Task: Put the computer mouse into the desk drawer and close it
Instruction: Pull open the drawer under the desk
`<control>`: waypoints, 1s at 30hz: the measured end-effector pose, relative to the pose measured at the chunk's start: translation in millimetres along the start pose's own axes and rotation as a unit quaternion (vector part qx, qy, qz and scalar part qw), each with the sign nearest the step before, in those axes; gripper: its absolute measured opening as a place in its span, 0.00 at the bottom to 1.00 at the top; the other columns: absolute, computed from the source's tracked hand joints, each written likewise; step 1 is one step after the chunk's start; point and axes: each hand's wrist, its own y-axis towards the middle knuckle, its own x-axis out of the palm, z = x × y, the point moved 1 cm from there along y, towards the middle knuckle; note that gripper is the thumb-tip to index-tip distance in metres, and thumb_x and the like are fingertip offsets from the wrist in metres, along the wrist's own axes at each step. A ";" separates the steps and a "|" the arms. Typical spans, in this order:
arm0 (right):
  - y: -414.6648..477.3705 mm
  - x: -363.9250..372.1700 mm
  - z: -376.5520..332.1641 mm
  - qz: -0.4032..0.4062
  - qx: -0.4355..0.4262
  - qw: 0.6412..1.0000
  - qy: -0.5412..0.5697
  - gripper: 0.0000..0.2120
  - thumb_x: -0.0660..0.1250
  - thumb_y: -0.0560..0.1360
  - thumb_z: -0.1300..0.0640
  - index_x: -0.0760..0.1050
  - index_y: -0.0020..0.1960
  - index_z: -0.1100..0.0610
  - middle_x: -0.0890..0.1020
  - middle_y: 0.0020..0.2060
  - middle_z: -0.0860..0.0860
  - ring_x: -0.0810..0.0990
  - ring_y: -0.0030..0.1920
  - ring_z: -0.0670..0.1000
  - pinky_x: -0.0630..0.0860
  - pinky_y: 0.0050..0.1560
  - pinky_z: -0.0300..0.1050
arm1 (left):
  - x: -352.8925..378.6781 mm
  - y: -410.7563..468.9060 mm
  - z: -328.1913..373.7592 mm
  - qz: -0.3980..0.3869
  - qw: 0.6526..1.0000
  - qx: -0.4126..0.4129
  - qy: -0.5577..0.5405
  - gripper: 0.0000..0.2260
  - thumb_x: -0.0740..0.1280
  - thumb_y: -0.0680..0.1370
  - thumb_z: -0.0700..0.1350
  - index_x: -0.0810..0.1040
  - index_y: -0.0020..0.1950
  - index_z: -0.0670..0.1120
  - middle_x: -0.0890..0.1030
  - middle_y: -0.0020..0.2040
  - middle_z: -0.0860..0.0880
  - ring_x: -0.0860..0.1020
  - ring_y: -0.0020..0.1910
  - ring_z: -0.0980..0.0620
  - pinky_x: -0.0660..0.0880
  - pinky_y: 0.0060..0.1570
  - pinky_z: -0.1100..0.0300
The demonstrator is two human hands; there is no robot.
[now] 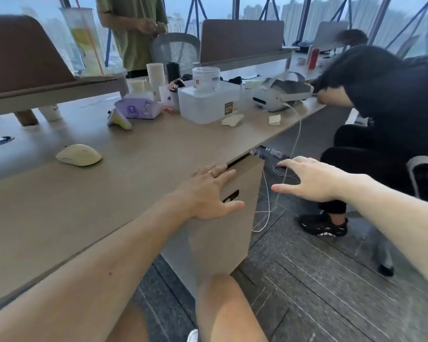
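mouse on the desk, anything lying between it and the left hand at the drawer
In the head view, nothing: only bare desktop lies between the mouse and the left hand, which rests at the drawer front.

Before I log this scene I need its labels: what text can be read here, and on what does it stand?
None can be read for certain.
Brown label on the white box: print too blurred.
Red mark on the clear tub: too small.
Tissue pack: cartoon print, no legible words.
Drawer handle slot: pale marks, unreadable.
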 end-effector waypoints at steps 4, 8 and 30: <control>1.9 16.1 5.1 -0.017 -0.001 1.000 -0.007 0.45 0.55 0.68 0.22 0.59 0.78 0.46 0.68 0.75 0.52 0.68 0.72 0.56 0.68 0.69 0.58 | 21.7 -8.1 13.1 0.037 0.996 0.058 0.050 0.41 0.54 0.75 0.74 0.53 0.82 0.54 0.54 0.83 0.51 0.46 0.81 0.51 0.43 0.79 0.50; 12.7 38.2 0.1 -0.040 -0.013 0.999 0.001 0.45 0.56 0.70 0.24 0.58 0.79 0.47 0.68 0.74 0.53 0.69 0.72 0.57 0.69 0.68 0.58 | 42.1 -16.0 7.9 0.070 0.992 0.073 0.079 0.42 0.55 0.74 0.73 0.54 0.82 0.52 0.56 0.83 0.50 0.47 0.81 0.51 0.48 0.79 0.49; 104.2 151.8 -65.4 -0.087 0.086 0.941 0.315 0.16 0.64 0.79 0.46 0.78 0.55 0.58 0.82 0.46 0.55 0.82 0.49 0.61 0.77 0.48 0.46 | 89.0 -22.3 -38.3 0.106 0.992 -0.057 0.020 0.36 0.62 0.75 0.65 0.62 0.80 0.50 0.64 0.78 0.55 0.62 0.72 0.51 0.61 0.65 0.54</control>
